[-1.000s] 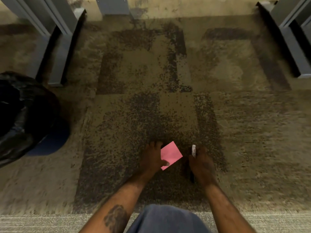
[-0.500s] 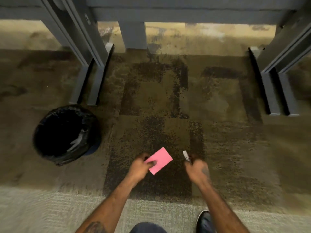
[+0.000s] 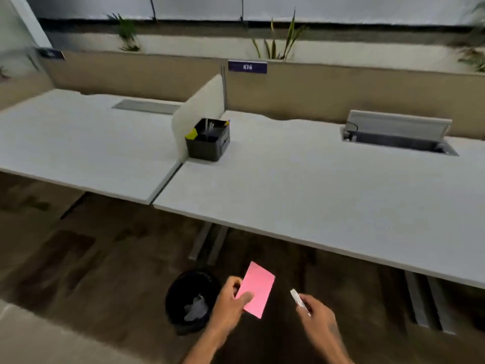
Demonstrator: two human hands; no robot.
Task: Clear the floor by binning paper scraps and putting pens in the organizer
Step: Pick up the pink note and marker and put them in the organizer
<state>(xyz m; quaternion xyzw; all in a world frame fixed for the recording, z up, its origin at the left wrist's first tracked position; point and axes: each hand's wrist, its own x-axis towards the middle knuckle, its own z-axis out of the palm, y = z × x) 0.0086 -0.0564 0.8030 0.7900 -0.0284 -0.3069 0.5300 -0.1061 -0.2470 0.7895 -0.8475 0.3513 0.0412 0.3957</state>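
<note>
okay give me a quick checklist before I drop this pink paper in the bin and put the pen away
1. Pink paper pinched in the left hand: ok.
2. Pen held in the right hand: ok.
3. Paper over the black bin: not ok, it is off to the bin's right.
4. Bin open with room left: ok, only some crumpled scraps inside.
5. Black organizer on the desk, top open: ok.
6. More scraps or pens left on the floor: cannot tell, the desk hides much of it.
</note>
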